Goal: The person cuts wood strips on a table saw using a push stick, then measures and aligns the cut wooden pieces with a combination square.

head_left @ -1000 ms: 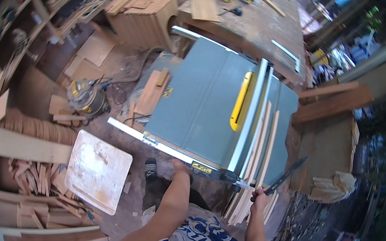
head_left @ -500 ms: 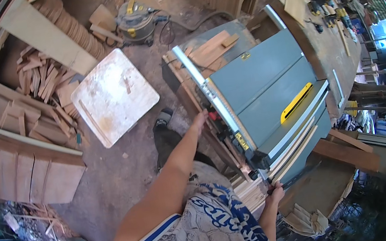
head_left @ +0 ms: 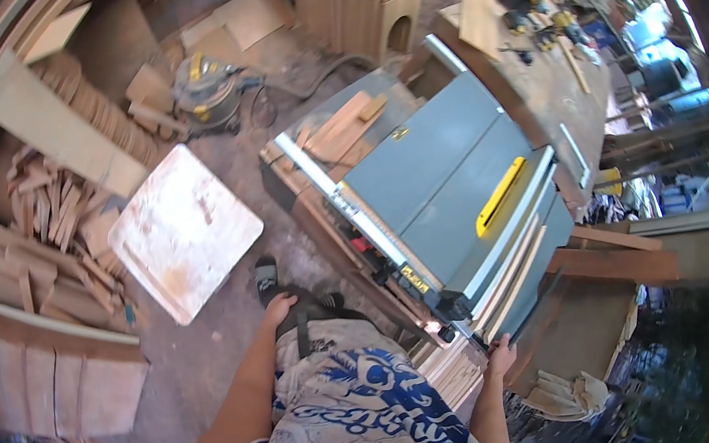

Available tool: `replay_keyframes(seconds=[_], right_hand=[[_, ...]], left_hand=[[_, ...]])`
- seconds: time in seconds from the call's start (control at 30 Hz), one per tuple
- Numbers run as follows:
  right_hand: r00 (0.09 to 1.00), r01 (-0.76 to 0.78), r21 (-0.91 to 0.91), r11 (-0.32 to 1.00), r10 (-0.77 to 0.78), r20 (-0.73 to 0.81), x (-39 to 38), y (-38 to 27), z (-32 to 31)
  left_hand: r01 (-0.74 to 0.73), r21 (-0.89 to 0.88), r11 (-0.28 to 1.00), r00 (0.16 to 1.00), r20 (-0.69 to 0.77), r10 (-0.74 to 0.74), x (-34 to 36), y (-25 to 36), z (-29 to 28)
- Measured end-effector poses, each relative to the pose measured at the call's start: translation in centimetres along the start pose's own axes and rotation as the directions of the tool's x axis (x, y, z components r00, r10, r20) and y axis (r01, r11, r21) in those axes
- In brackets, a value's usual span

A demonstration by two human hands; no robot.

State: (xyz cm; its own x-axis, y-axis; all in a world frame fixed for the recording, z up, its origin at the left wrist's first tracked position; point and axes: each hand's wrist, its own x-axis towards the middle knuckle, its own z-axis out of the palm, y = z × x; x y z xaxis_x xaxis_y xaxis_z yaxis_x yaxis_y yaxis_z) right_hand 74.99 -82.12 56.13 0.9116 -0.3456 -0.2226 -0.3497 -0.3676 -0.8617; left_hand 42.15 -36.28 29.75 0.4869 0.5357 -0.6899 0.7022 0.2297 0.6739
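Observation:
A table saw (head_left: 434,200) with a grey top stands in front of me, slightly to the right. A yellow slotted insert (head_left: 499,197) lies in its top, and a silver fence (head_left: 510,233) runs alongside it. My right hand (head_left: 503,353) is closed at the saw's near right corner, by the end of the pale wooden strips; what it grips is too small to make out. My left hand (head_left: 279,309) hangs beside my dark trousers, away from the saw, fingers loosely extended and holding nothing visible. A red switch (head_left: 360,244) shows on the saw's front side.
A white square board (head_left: 187,233) stands left of the saw. Wood offcuts (head_left: 49,198) are heaped at the far left, with stacked panels (head_left: 43,378) nearer. Behind are a shop vacuum (head_left: 205,92) with a hose and a workbench (head_left: 547,69) bearing drills.
My left hand has come off the saw's front by the red switch and moved back and left to my trousers. My right hand stays at the saw's corner. The view has shifted.

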Motion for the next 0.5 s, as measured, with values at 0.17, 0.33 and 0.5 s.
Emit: replay_keyframes(seconds=[0.17,0.33,0.5], right_hand=[[0.976,0.151,-0.4,0.904,-0.201,-0.088,1.1,0.9,-1.9],[0.95,0.216,-0.603,0.768,-0.307,-0.05,-1.4,-1.6,-1.1],[0.947,0.261,-0.774,0.577,-0.31,0.088,-0.4,-0.9,0.2]], left_hand=[[0.275,-0.126,0.953,0.933,0.275,-0.233,-0.5,2.2,-5.8],[0.254,-0.295,0.921,0.967,0.079,-0.241,-2.2,-5.0,-10.9],[0.216,-0.116,0.969,0.955,-0.181,-0.234,-3.5,-15.8,-15.2]])
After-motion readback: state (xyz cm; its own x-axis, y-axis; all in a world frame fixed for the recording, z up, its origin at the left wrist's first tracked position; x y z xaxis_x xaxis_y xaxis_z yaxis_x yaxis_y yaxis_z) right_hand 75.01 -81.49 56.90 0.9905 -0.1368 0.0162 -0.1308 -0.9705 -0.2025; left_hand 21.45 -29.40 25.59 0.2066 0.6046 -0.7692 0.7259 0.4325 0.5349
